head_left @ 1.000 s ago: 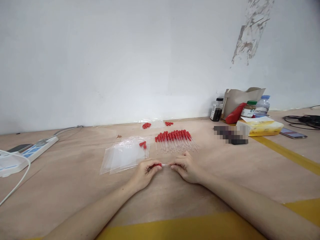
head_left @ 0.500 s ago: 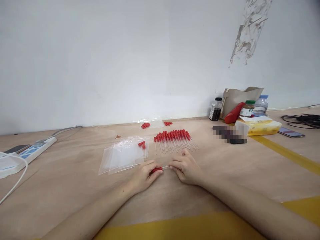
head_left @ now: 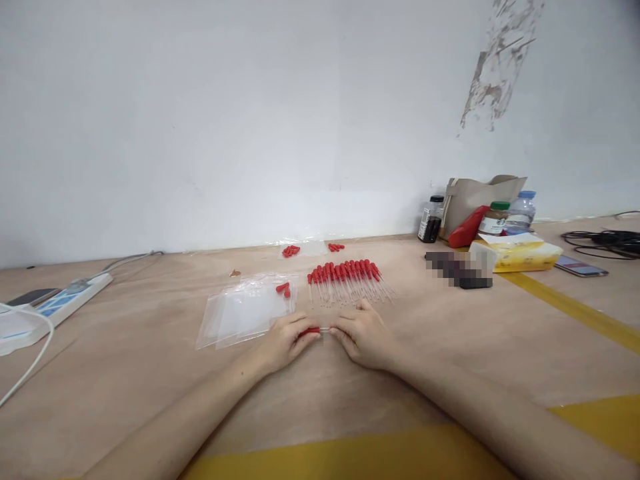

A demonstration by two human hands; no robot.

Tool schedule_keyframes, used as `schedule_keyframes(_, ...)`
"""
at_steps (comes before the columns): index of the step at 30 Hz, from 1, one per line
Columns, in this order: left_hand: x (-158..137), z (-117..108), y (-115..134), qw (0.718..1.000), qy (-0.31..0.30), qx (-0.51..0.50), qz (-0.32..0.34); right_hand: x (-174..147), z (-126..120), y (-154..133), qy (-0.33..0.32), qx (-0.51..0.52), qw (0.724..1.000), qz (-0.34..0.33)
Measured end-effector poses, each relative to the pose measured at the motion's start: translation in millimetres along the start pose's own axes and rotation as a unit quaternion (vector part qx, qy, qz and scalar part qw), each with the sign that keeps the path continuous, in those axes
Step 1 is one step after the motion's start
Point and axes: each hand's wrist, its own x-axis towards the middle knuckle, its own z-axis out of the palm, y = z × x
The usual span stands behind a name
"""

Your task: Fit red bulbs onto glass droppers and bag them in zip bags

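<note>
Head view: brown table (head_left: 125, 373) carries clear bags (head_left: 245, 312) and a row of red-capped droppers (head_left: 347, 280); left hand (head_left: 285, 340) pinches the red bulb (head_left: 311, 331), right hand (head_left: 363, 333) grips its glass tube.

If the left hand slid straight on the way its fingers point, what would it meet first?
The left hand points rightward along the red-bulbed dropper it pinches, so it would probably first meet the right hand, which holds the other end.

Beside the clear bags (head_left: 245, 312) lie clear droppers (head_left: 350, 280) with red bulbs, on a tan table (head_left: 150, 360) striped yellow, under a white wall (head_left: 225, 120).
</note>
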Motion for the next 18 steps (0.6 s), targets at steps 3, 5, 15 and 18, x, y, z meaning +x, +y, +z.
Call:
schedule_keyframes(3, 1.5, -4.0, -7.0, 0.999, 0.018, 0.009, 0.025, 3.0, -7.6, -5.6, 0.001, -0.046, 0.999, -0.011)
schedule_keyframes(5, 1.5, -7.4, -11.4, 0.999, 0.046, 0.021, 0.014, 5.1, -13.0, -7.2, -0.008, -0.069, 0.998, -0.005)
schedule_keyframes(15, -13.2, -29.7, -74.7, 0.948, 0.135, 0.171, -0.232, 70.9, 12.1, 21.5, -0.005, 0.055, 0.935, 0.350)
schedule_keyframes(18, -16.7, -24.0, -82.4, 0.948, 0.071, 0.184, -0.250, 92.2, 35.3, 19.7, -0.004, 0.025, 0.928, 0.371)
